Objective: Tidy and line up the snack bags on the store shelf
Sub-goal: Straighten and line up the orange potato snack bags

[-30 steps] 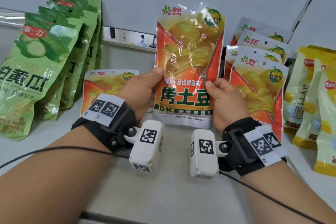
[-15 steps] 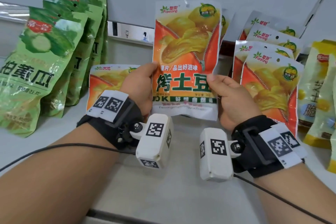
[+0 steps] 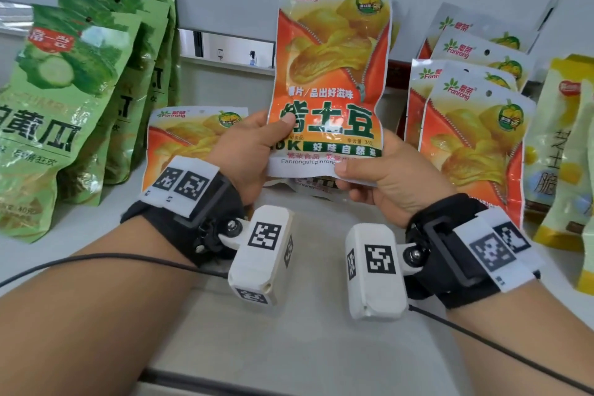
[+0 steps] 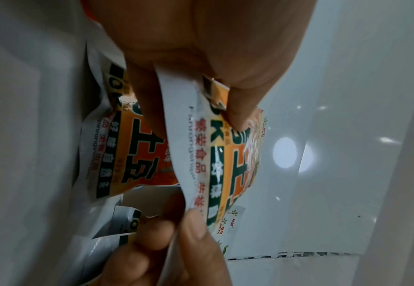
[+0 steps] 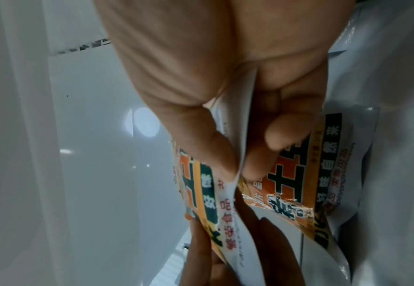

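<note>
Both hands pinch the orange chip bag upright by its bottom edge, left hand and right hand, the orange row sitting just right.

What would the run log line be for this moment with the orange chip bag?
stage: mid-placement | orange chip bag: upright, off shelf | left hand: pinches lower left edge | right hand: pinches bottom edge | orange row: standing right
</note>
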`<state>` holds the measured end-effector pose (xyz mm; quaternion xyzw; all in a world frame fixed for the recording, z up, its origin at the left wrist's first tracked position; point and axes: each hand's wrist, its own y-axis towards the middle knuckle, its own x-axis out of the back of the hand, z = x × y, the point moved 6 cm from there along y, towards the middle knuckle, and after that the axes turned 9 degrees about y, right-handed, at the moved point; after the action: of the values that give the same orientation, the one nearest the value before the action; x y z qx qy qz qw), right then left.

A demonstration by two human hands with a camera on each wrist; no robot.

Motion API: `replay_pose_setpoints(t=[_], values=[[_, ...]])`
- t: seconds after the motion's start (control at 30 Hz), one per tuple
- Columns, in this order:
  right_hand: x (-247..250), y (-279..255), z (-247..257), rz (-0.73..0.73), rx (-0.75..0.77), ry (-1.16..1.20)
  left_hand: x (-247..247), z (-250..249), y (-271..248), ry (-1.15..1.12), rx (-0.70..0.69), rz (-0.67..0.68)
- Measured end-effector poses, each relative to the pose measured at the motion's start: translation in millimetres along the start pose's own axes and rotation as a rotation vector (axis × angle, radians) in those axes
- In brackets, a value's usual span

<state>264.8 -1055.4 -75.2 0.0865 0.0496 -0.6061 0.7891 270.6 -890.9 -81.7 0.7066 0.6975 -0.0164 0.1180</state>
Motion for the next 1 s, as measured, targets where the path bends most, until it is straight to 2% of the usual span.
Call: replay_pose_setpoints(t=[0.17, 0.3, 0.4, 0.5, 0.6, 0.7, 0.87, 1.0], values=[[13, 3, 3, -0.193, 0.056, -0.012, 4, -2, 0, -0.050, -0.052, -0.050], [18, 1, 13, -0.275, 0.123, -0.038, 3, -3, -1, -0.069, -0.060, -0.034], [7, -4, 15, -0.200, 0.122, -0.089, -2, -6, -4, -0.033, -0.086, 0.023], [-8, -9, 11, -0.076, 0.074, -0.056, -11, -6, -7, 0.036, -0.095, 0.157], [-7, -10, 14, -0.081, 0.110, -0.013, -14, -5, -8, 0.100, -0.082, 0.230], [-2, -8, 18, -0.122, 0.155, -0.034, -13, -6, -9, 0.136, -0.095, 0.201], [4, -8, 21, -0.235, 0.157, 0.171, -6, -7, -6, 0.103, -0.114, 0.024], [2, -6, 10, -0.229, 0.071, 0.168, -11, 0, -4, 0.096, -0.087, 0.092]])
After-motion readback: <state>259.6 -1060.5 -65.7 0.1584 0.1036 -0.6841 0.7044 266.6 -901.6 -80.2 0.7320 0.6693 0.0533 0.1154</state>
